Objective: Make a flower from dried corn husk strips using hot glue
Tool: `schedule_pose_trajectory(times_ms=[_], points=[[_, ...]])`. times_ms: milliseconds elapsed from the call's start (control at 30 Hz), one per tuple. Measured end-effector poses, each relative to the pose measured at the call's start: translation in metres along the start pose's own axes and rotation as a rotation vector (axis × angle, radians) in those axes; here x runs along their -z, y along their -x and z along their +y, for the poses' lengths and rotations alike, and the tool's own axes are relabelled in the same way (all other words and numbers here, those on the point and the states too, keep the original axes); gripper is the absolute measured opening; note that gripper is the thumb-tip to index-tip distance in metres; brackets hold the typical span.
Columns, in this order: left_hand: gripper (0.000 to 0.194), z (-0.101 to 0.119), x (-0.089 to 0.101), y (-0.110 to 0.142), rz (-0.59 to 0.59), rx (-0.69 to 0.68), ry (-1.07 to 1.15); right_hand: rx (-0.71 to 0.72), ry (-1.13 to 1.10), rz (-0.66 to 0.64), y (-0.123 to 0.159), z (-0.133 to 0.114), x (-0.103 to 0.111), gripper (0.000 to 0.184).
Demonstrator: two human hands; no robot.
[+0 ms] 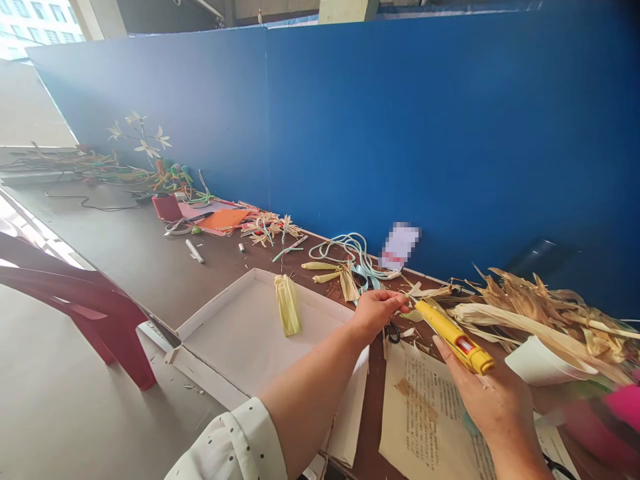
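My right hand (500, 393) is wrapped round a yellow glue gun (453, 333), its nozzle pointing left toward my other hand. At that tip, my left hand (375, 313) has thumb and fingertips pinched on a small piece of pale corn husk (413, 291). Much of this piece is hidden by the fingers and the nozzle. Below my left hand shows the black handle of a pair of scissors (393, 332). A printed sheet (420, 413) lies under my right hand. One yellow-green husk strip (288, 307) rests on a shallow white box lid (225, 347) to the left.
Dried husks (530, 293) are heaped at the right, beside a tilted white cup (537, 360). Pale blue cord (345, 248) and craft scraps line a blue partition (375, 133). A dark red chair (100, 300) stands left; a pink object (615, 413) blurs at the right edge.
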State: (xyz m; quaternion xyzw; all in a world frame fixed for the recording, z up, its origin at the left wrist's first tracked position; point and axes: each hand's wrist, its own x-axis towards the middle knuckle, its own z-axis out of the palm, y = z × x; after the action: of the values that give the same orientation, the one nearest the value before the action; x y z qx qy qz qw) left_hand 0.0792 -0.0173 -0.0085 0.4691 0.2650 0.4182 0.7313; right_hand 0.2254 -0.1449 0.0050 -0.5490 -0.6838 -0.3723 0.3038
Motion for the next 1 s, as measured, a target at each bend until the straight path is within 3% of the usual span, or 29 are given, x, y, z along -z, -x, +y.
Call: schedule_pose_trajectory(times_ms=[133, 500, 733, 1000], points=[[0.044, 0.0, -0.001, 0.0, -0.003, 0.009, 0.02, 0.009, -0.007, -0.051, -0.004, -0.002, 0.003, 0.023], [0.033, 0.002, 0.0, 0.003, -0.004, 0.009, 0.04, -0.081, -0.014, -0.033, 0.008, 0.002, -0.002, 0.024], [0.032, 0.004, 0.0, 0.005, 0.0, -0.005, -0.002, -0.054, 0.022, -0.046, 0.001, -0.002, 0.003, 0.033], [0.04, 0.002, 0.001, 0.004, -0.007, 0.004, -0.029, -0.106, -0.007, -0.005, 0.008, 0.001, -0.002, 0.021]])
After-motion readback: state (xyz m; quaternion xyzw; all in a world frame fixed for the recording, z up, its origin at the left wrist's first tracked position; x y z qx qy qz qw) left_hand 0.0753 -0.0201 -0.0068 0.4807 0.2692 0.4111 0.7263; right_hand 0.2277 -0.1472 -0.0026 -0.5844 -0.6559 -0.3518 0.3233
